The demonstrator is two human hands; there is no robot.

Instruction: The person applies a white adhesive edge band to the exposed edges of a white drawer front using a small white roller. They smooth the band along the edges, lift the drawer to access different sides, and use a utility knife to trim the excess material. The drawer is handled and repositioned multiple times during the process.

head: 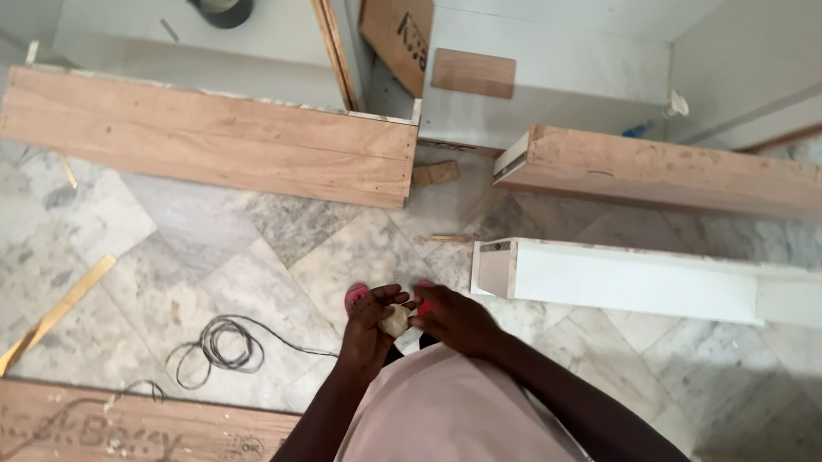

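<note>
Both hands' fingers [388, 303] pinch a small pale lump [394, 322] above marble floor [312, 243], coiled cable [221, 343] left, white panel [622, 280] right.

My two hands hide most of the small pale thing [394, 322] pinched between them, so I cannot tell what it is. My feet (only pink tips show) sit under my hands. The plywood sheet [73, 426] runs off the bottom edge.
</note>
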